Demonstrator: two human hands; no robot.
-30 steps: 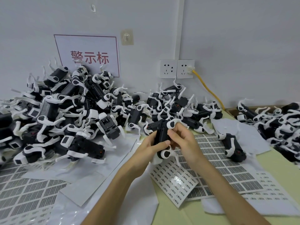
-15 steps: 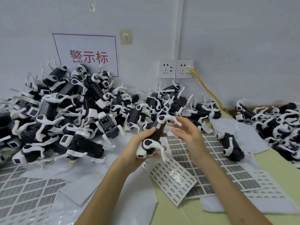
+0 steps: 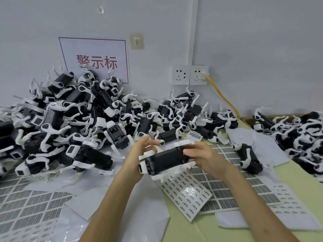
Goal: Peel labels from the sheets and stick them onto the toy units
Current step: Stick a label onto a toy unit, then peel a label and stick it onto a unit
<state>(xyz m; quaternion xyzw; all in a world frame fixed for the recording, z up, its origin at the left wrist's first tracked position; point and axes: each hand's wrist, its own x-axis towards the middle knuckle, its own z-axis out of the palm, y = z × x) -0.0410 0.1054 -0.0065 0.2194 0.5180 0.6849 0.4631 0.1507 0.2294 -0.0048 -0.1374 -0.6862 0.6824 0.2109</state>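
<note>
I hold one black-and-white toy unit (image 3: 166, 158) lying sideways above the label sheets. My left hand (image 3: 138, 154) supports its left end from behind, fingers partly straight above it. My right hand (image 3: 202, 156) grips its right end, fingers curled over the black body. A curled label sheet (image 3: 185, 191) with small printed labels lies just below the toy. A flatter sheet of dense dark labels (image 3: 227, 193) lies under my right forearm.
A big heap of toy units (image 3: 66, 123) fills the left and back of the table. Another pile (image 3: 297, 135) sits at the right; a single toy (image 3: 248, 158) lies near my right hand. Used sheets (image 3: 31, 203) cover the left front. A yellow cable (image 3: 222, 96) runs from the wall socket.
The toy has been turned from upright to lying sideways. My right hand, which had let go half a second ago, now grips its right end.
</note>
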